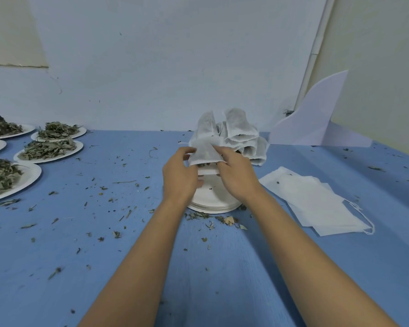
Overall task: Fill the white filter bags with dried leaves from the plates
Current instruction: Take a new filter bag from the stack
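Note:
My left hand (178, 174) and my right hand (237, 175) both pinch one white filter bag (204, 152) with dark leaves inside, held above a stack of white plates (213, 204) at the table's centre. Behind it stands a pile of filled white bags (240, 133). Flat empty filter bags (314, 201) lie to the right of my right forearm. Several white plates heaped with dried leaves (49, 149) sit at the far left, apart from both hands.
The blue table (128, 267) is strewn with loose leaf crumbs, thickest just in front of the plate stack (222, 220). A bent white sheet (316, 119) leans at the back right against the wall.

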A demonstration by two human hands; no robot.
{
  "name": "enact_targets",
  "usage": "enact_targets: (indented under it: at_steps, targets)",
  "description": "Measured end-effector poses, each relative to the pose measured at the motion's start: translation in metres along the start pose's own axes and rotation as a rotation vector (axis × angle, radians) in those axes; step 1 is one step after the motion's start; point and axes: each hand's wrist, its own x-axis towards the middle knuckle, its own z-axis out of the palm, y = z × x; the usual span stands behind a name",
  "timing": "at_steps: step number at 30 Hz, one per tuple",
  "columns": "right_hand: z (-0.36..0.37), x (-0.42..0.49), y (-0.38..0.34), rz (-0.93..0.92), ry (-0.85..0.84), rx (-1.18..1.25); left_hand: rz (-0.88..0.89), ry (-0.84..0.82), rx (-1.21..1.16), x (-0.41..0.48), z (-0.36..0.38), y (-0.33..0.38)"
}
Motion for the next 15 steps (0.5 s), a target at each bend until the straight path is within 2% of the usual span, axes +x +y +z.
enact_targets:
  at_steps: [4, 9, 11, 15]
  targets:
    - [0.001, 0.001, -0.001, -0.04, -0.012, 0.081, 0.004, -0.008, -0.007, 0.005, -0.003, 0.002]
    - [-0.003, 0.012, -0.001, -0.028, 0.086, 0.165, -0.024, -0.174, -0.154, 0.011, -0.001, 0.011]
    - [-0.008, 0.026, -0.002, -0.022, 0.133, 0.118, 0.079, -0.137, -0.033, 0.023, 0.004, 0.018]
    - [-0.022, 0.07, -0.004, -0.046, 0.207, -0.101, 0.255, 0.074, 0.167, 0.062, 0.019, 0.037]
